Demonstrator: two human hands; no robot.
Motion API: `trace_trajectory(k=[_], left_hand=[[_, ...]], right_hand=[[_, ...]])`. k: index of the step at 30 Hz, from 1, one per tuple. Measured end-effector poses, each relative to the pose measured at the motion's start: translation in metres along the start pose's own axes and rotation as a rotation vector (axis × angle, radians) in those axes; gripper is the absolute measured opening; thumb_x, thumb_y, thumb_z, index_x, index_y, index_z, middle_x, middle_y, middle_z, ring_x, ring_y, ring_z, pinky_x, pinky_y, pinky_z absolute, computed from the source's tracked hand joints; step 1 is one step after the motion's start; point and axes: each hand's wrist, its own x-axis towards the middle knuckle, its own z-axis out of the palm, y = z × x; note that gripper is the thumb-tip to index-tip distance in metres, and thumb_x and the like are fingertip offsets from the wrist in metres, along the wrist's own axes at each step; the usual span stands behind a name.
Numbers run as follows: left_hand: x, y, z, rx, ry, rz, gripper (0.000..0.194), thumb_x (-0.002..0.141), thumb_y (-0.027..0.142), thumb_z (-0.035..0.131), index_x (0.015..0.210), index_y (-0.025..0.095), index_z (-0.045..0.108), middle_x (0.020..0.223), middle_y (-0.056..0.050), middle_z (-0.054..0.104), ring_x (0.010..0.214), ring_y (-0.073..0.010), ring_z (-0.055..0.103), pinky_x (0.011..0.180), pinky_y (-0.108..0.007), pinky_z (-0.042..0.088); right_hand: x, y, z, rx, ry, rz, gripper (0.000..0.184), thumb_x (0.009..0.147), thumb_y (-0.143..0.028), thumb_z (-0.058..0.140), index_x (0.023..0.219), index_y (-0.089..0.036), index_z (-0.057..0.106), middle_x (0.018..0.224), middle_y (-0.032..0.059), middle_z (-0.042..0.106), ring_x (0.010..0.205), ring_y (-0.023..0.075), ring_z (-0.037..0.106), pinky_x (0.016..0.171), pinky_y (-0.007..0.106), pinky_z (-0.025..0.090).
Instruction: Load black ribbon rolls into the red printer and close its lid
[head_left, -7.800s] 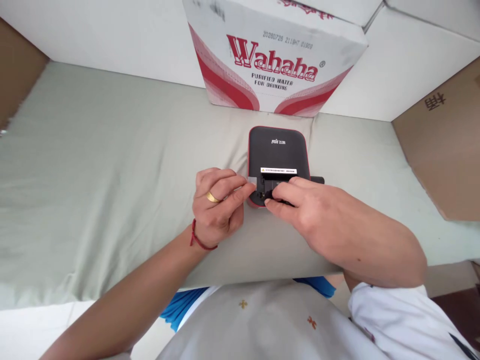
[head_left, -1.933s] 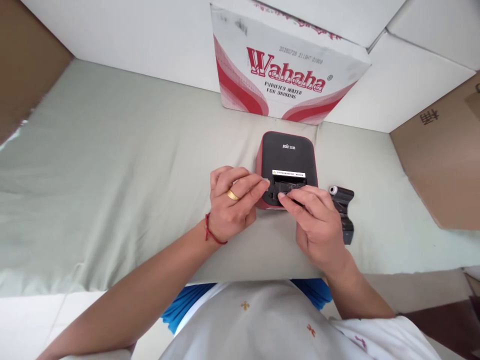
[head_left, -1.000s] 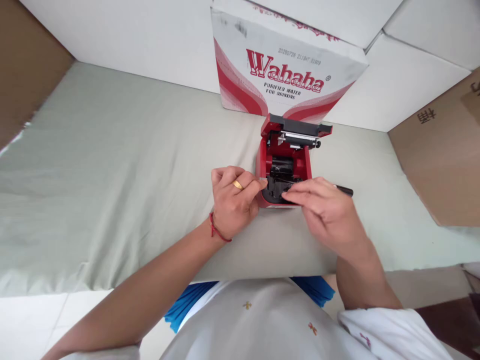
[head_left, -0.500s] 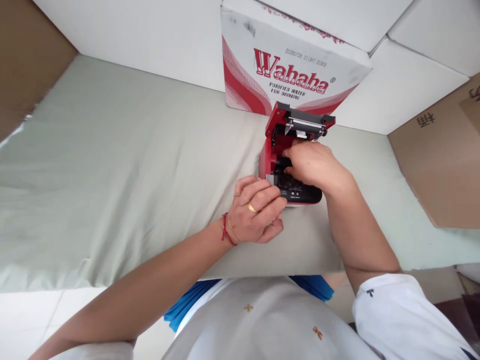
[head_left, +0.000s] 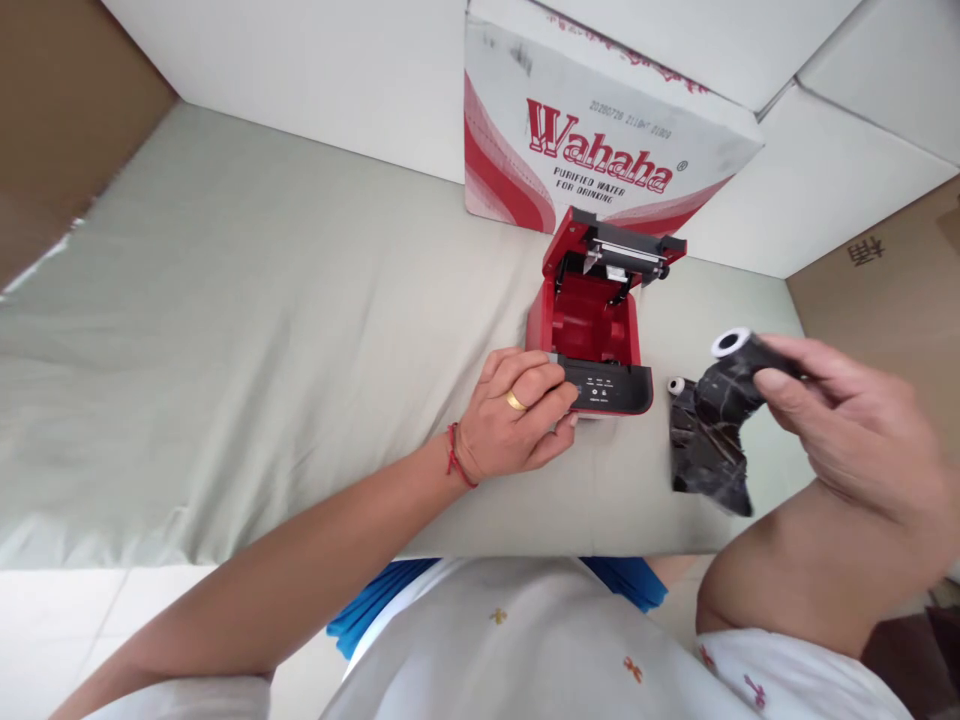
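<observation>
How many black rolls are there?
2. One roll is in the right hand; the other roll lies on the cloth, to the right of the red machine. The loose black film could hide another.

White walls (head_left: 322,80) meet a pale tiled floor (head_left: 67,625).

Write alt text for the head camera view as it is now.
A right hand holds up a black roll with a white core, beside a small red-and-black machine whose lid is raised. The left hand touches the machine's front corner. Another white-cored item lies on pale green cloth; a Wahaha water box stands behind.
</observation>
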Motion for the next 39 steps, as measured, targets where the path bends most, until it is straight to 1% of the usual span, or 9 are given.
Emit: trace_trajectory(k=[4, 6, 12, 15, 20, 27, 33, 36, 39], left_hand=[[0.0, 0.0, 0.0, -0.006, -0.011, -0.004, 0.021, 0.091, 0.023, 0.067, 0.111, 0.021, 0.064, 0.102, -0.008, 0.073, 0.102, -0.0263, 0.067, 0.086, -0.043, 0.057], [0.0, -0.001, -0.001, -0.011, -0.015, -0.007, 0.021, 0.09, 0.023, 0.067, 0.11, 0.021, 0.064, 0.103, -0.008, 0.072, 0.102, -0.0262, 0.066, 0.086, -0.042, 0.057], [0.001, -0.001, -0.001, -0.016, -0.02, -0.001, 0.022, 0.089, 0.021, 0.067, 0.111, 0.02, 0.064, 0.102, -0.008, 0.071, 0.102, -0.0262, 0.065, 0.085, -0.041, 0.058], [0.0, -0.001, -0.001, -0.029, -0.032, -0.015, 0.025, 0.089, 0.022, 0.067, 0.114, 0.021, 0.064, 0.104, -0.008, 0.072, 0.104, -0.0268, 0.066, 0.086, -0.043, 0.057], [-0.001, -0.002, -0.001, -0.039, -0.026, -0.017, 0.026, 0.088, 0.021, 0.068, 0.114, 0.021, 0.065, 0.105, -0.008, 0.072, 0.105, -0.0269, 0.066, 0.086, -0.042, 0.057], [-0.003, -0.002, -0.002, -0.069, -0.065, -0.042, 0.032, 0.087, 0.022, 0.07, 0.119, 0.023, 0.065, 0.109, -0.008, 0.073, 0.11, -0.0282, 0.066, 0.089, -0.044, 0.056], [0.0, -0.002, -0.003, -0.031, -0.059, -0.023, 0.028, 0.088, 0.022, 0.068, 0.116, 0.022, 0.063, 0.107, -0.009, 0.073, 0.107, -0.0279, 0.067, 0.086, -0.043, 0.057], [0.002, -0.001, -0.003, -0.015, -0.041, -0.022, 0.025, 0.089, 0.022, 0.067, 0.113, 0.021, 0.063, 0.106, -0.008, 0.073, 0.106, -0.0272, 0.067, 0.087, -0.042, 0.057], [0.003, 0.003, -0.003, 0.011, -0.009, -0.02, 0.022, 0.088, 0.02, 0.067, 0.11, 0.021, 0.064, 0.103, -0.008, 0.073, 0.103, -0.0262, 0.067, 0.087, -0.042, 0.056]], right_hand=[[0.004, 0.03, 0.029, 0.081, -0.335, 0.149, 0.05, 0.094, -0.065, 0.067, 0.125, -0.027, 0.076, 0.118, 0.0079, 0.081, 0.095, 0.028, 0.077, 0.083, 0.042, 0.064], [0.008, 0.033, 0.048, 0.052, -0.392, 0.13, 0.05, 0.095, -0.062, 0.063, 0.127, -0.026, 0.075, 0.119, 0.008, 0.081, 0.097, 0.027, 0.076, 0.085, 0.042, 0.063], [0.008, 0.063, 0.053, -0.277, -0.06, 0.115, 0.046, 0.099, -0.048, 0.055, 0.133, -0.023, 0.074, 0.134, 0.0115, 0.075, 0.088, 0.0235, 0.073, 0.087, 0.042, 0.058], [0.011, 0.091, 0.052, -0.5, -0.089, 0.122, 0.045, 0.093, -0.035, 0.056, 0.13, -0.022, 0.076, 0.133, 0.0121, 0.075, 0.087, 0.0251, 0.072, 0.088, 0.045, 0.056], [0.015, 0.108, 0.059, -0.505, -0.162, 0.089, 0.047, 0.093, -0.032, 0.055, 0.136, -0.024, 0.073, 0.135, 0.0104, 0.074, 0.095, 0.0265, 0.072, 0.089, 0.045, 0.056], [0.009, 0.073, 0.012, -0.521, -0.06, -0.025, 0.038, 0.095, -0.041, 0.061, 0.128, -0.03, 0.077, 0.121, 0.0083, 0.075, 0.103, 0.0347, 0.07, 0.087, 0.052, 0.055], [0.02, 0.006, 0.046, -0.449, -0.237, -0.304, 0.038, 0.097, -0.028, 0.057, 0.129, -0.023, 0.078, 0.119, 0.0123, 0.076, 0.102, 0.0322, 0.063, 0.09, 0.051, 0.054], [0.021, -0.009, 0.054, -0.397, -0.288, -0.308, 0.037, 0.097, -0.026, 0.056, 0.127, -0.024, 0.078, 0.12, 0.0112, 0.078, 0.104, 0.031, 0.065, 0.09, 0.049, 0.054], [0.02, -0.011, 0.037, -0.266, -0.2, -0.197, 0.037, 0.096, -0.038, 0.064, 0.13, -0.027, 0.077, 0.105, 0.006, 0.079, 0.088, 0.0254, 0.069, 0.083, 0.043, 0.055]])
